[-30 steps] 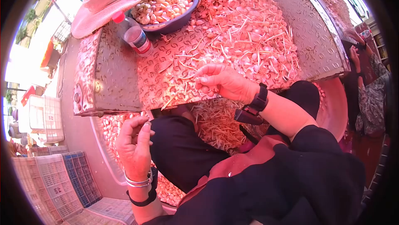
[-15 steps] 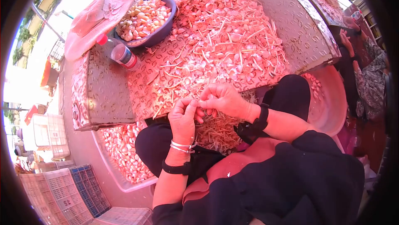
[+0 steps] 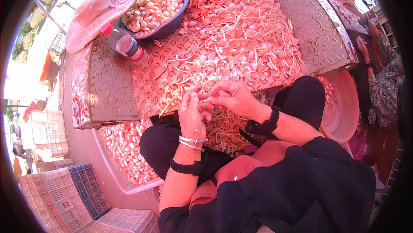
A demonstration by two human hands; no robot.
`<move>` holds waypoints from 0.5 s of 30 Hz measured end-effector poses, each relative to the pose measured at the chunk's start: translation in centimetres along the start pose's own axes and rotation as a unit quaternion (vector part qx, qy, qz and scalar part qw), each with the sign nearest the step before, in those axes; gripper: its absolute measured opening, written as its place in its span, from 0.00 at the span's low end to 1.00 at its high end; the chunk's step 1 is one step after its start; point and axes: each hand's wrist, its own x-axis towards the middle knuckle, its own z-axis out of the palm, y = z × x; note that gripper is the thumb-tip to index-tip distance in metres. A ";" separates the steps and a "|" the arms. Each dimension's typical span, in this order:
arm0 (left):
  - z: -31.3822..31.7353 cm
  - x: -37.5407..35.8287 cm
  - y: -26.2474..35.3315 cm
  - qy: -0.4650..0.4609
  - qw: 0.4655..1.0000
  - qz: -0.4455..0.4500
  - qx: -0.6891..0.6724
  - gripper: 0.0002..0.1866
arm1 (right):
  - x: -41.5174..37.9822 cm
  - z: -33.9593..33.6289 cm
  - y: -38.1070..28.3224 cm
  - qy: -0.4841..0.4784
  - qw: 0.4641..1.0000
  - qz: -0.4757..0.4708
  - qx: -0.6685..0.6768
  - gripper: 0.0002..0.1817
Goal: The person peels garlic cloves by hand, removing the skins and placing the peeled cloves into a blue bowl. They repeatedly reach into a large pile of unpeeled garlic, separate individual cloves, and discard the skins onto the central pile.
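Note:
My left hand (image 3: 192, 114) is raised over my lap at the table's near edge, palm turned inward and fingers curled. My right hand (image 3: 236, 100) meets it from the right, thumb and forefinger pinched together close to the left fingertips. Whatever lies between the fingers is too small and hidden to make out. Just beyond both hands, a heap of garlic cloves, loose skins and stalks (image 3: 245, 39) covers much of the metal table (image 3: 320, 30). Dry stalks and skins (image 3: 226, 129) lie below my hands, between my knees.
At the back left stand a basin (image 3: 174, 24) of garlic cloves, a straw hat (image 3: 99, 11) and a plastic bottle (image 3: 131, 49). A tub (image 3: 124, 188) of cloves sits by my left knee, a round basin (image 3: 344, 112) by my right. Crates (image 3: 60, 196) stand lower left. Another person's sleeve (image 3: 385, 91) shows at right.
My hands have drawn slightly apart at the fingertips, and the left fingers have loosened and spread a little. The view has shifted slightly. Another person's hand at the right has moved.

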 end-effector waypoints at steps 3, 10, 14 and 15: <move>-1.8 1.1 -1.3 -0.094 0.989 -0.110 0.006 0.12 | -0.3 0.3 -0.2 0.019 0.965 -0.101 -0.240 0.03; -2.0 1.7 -0.4 0.004 0.999 -0.024 -0.041 0.14 | 4.4 -1.9 -1.3 -0.011 0.859 -0.123 -0.496 0.07; -2.7 2.5 0.4 0.049 0.994 0.040 -0.085 0.18 | 8.9 -2.0 1.6 0.031 0.803 -0.233 -0.548 0.08; -2.8 2.7 0.6 0.052 0.991 0.070 -0.099 0.18 | 10.2 -2.4 3.1 -0.028 0.774 -0.248 -0.582 0.09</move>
